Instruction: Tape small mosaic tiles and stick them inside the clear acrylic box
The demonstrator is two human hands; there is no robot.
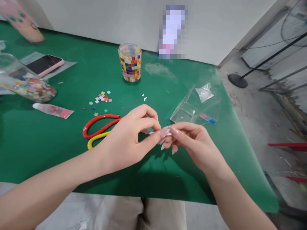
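My left hand (pixel 131 135) and my right hand (pixel 200 143) meet above the green table, fingertips pinched together. Between them is a small whitish piece (pixel 169 134), mostly covered by the fingers; its kind cannot be made out. Red and yellow loop handles (pixel 92 127), like those of a pair of scissors, lie beside my left hand, which hides the rest. Just beyond my right hand sits a clear plastic box (pixel 182 111) with a short strip of pink and blue squares (pixel 208 118).
A glass covered in coloured mosaic squares (pixel 130 67) stands at the back. To the left are scattered tiles (pixel 103 97), a pink tube (pixel 54 110), a tilted clear container of tiles (pixel 35 88) and a phone (pixel 45 65). Crumpled clear plastic (pixel 204 92) lies near the right table edge.
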